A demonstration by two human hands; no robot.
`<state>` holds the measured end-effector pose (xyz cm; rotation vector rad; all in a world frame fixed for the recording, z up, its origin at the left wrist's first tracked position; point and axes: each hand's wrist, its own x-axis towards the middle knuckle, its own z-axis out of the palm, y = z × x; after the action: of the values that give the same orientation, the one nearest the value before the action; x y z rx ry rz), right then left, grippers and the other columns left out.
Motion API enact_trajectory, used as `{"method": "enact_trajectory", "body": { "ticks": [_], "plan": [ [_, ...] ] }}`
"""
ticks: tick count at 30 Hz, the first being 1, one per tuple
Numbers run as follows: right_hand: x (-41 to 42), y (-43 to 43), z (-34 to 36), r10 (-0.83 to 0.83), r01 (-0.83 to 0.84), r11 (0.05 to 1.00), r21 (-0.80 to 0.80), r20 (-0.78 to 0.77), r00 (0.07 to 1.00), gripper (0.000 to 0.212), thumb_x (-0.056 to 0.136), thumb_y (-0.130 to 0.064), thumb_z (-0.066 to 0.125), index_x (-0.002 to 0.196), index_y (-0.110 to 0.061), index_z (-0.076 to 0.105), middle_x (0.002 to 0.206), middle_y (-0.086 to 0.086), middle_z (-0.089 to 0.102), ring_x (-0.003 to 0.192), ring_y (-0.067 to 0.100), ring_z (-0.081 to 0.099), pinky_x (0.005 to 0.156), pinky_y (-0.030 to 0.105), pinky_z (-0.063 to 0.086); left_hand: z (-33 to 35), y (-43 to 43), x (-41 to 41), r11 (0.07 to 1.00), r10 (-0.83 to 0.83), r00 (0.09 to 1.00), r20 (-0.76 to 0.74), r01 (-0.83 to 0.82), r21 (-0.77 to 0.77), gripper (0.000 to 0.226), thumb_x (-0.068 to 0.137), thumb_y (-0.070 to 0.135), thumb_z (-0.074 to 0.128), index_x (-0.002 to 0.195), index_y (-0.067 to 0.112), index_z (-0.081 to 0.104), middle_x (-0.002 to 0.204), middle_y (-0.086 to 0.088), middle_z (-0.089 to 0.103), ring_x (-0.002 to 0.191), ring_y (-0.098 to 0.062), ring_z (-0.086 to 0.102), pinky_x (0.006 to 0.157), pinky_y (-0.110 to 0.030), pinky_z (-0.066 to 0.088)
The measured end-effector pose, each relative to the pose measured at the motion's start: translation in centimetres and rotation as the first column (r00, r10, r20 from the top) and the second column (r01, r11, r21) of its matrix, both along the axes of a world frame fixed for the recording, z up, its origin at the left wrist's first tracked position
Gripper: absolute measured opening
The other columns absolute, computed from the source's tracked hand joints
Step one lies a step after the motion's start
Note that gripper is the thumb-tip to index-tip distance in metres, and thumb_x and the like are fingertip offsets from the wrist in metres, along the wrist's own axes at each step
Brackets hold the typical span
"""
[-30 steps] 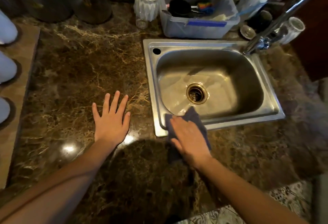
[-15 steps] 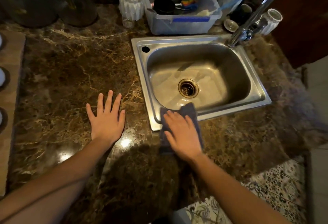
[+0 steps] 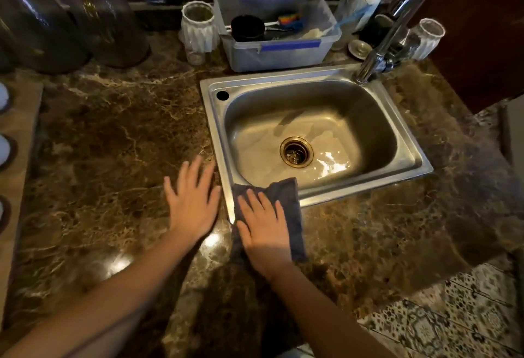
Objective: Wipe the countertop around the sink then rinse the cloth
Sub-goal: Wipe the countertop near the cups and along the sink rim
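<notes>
Wiping step: right hand point(image 3: 263, 230) flat on dark grey cloth point(image 3: 286, 187) at front-left rim of steel sink point(image 3: 365, 189); left hand point(image 3: 192, 201) spread, empty, over brown marble counter point(image 3: 113, 145). We expect sweep along rim next.

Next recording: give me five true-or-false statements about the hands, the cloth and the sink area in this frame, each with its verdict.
1. The right hand lies flat on the dark cloth at the front left corner of the sink. True.
2. The cloth covers the drain. False: the drain is bare; the cloth lies over the sink's front rim and the countertop.
3. The left hand holds a cup. False: its fingers are spread and it holds nothing, beside the sink's left edge.
4. A clear plastic tub stands behind the sink. True.
5. The faucet rises from the sink's back right corner. True.
</notes>
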<state>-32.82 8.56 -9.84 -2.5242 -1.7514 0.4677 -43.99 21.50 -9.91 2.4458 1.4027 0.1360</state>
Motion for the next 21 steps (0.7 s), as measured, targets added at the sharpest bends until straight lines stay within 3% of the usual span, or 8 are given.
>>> {"method": "enact_trajectory", "body": {
  "ticks": [2, 4, 6, 9, 13, 17, 21],
  "plan": [
    [3.3, -1.3, -0.2, 0.105, -0.105, 0.994, -0.016, 0.044, 0.993, 0.056, 0.091, -0.042, 0.026, 0.144, -0.028, 0.039, 0.151, -0.001, 0.038, 0.139, 0.022, 0.036, 0.112, 0.046, 0.024, -0.2, -2.2, 2.2, 0.971, -0.231, 0.968, -0.098, 0.236, 0.036, 0.056, 0.094, 0.047, 0.028, 0.144, 0.026, 0.039, 0.154, -0.005, 0.032, 0.142, -0.030, 0.026, 0.109, -0.060, 0.014],
    [7.4, -2.7, 0.1, 0.069, -0.067, 0.997, -0.050, 0.035, 0.997, 0.059, 0.091, -0.046, 0.020, 0.146, -0.031, 0.033, 0.155, -0.001, 0.031, 0.144, 0.022, 0.025, 0.116, 0.045, 0.013, -0.9, -4.3, 3.6, 0.933, -0.354, 0.914, -0.200, 0.360, -0.006, 0.059, 0.095, 0.051, 0.020, 0.141, 0.025, 0.047, 0.150, -0.006, 0.041, 0.140, -0.032, 0.032, 0.107, -0.058, 0.016],
    [11.8, -3.9, 0.2, -0.055, 0.056, 0.998, -0.025, 0.047, 0.997, 0.060, 0.091, -0.049, 0.014, 0.146, -0.033, 0.032, 0.156, -0.002, 0.027, 0.146, 0.020, 0.016, 0.117, 0.044, 0.007, -1.5, -5.2, 3.9, 0.932, -0.360, 0.905, -0.225, 0.362, -0.037, 0.059, 0.096, 0.051, 0.018, 0.139, 0.024, 0.049, 0.148, -0.005, 0.043, 0.140, -0.033, 0.033, 0.107, -0.059, 0.019],
    [16.9, -5.5, 0.2, -0.228, 0.228, 0.973, 0.010, 0.090, 0.969, 0.058, 0.093, -0.048, 0.013, 0.140, -0.028, 0.042, 0.152, 0.001, 0.034, 0.145, 0.022, 0.017, 0.117, 0.049, 0.011, -1.7, -5.0, 3.7, 0.926, -0.371, 0.893, -0.253, 0.376, -0.030, 0.058, 0.095, 0.051, 0.022, 0.141, 0.026, 0.046, 0.150, -0.003, 0.041, 0.141, -0.033, 0.030, 0.108, -0.060, 0.023],
    [12.4, -3.6, 0.2, -0.430, 0.423, 0.902, 0.084, 0.077, 0.900, 0.043, 0.094, -0.034, 0.028, 0.125, -0.021, 0.055, 0.141, 0.006, 0.045, 0.139, 0.026, 0.029, 0.113, 0.052, 0.019, -1.4, -5.2, 4.1, 0.938, -0.346, 0.906, -0.246, 0.341, -0.063, 0.057, 0.095, 0.050, 0.020, 0.146, 0.030, 0.038, 0.155, -0.001, 0.032, 0.144, -0.030, 0.022, 0.112, -0.057, 0.007],
    [6.1, -3.5, -0.2, -0.106, 0.101, 0.987, 0.123, 0.031, 0.994, 0.035, 0.093, -0.033, 0.041, 0.123, -0.023, 0.056, 0.135, 0.004, 0.053, 0.131, 0.025, 0.042, 0.110, 0.049, 0.026, -1.0, -5.3, 4.5, 0.946, -0.317, 0.916, -0.246, 0.323, -0.014, 0.056, 0.093, 0.048, 0.026, 0.139, 0.025, 0.049, 0.148, -0.004, 0.044, 0.138, -0.033, 0.034, 0.107, -0.059, 0.016],
    [11.2, -5.4, -0.3, 0.124, -0.124, 0.989, 0.082, 0.003, 0.992, 0.046, 0.093, -0.039, 0.039, 0.135, -0.024, 0.050, 0.140, 0.003, 0.051, 0.132, 0.023, 0.042, 0.113, 0.043, 0.017, 0.2, -5.9, 7.2, 0.972, -0.221, 0.949, -0.224, 0.233, 0.029, 0.051, 0.087, 0.040, 0.032, 0.119, 0.015, 0.064, 0.125, -0.010, 0.060, 0.124, -0.039, 0.047, 0.103, -0.058, 0.022]
  ]
}}
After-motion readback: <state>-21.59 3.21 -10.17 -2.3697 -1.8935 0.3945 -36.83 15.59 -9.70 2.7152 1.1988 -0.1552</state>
